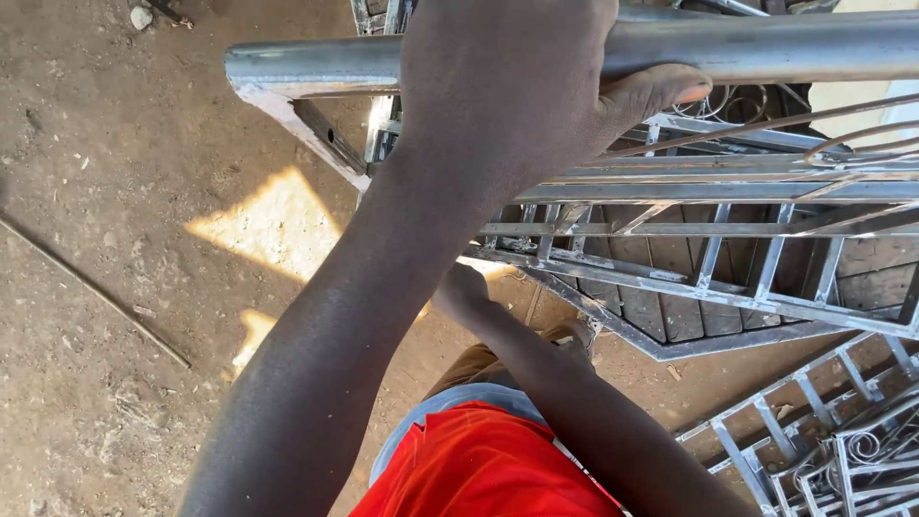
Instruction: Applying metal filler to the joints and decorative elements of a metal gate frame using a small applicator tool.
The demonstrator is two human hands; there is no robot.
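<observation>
Smooth bare-metal pipe (766,48); rough dirt floor (115,191)

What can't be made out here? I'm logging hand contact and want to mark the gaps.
Head view:
- Right hand: hidden behind the left forearm and metal frame; its grip is unreadable.
- Steel pipe: cut off by the right edge.
- Left hand: palm side faces away; only the thumb shows.
- Scrollwork grilles: cropped at the corner.

Dirt floor (124,191), thin rod (96,292), scrollwork grilles (842,450)

Shaded daylight, sunlit floor patches, sharp focus
</observation>
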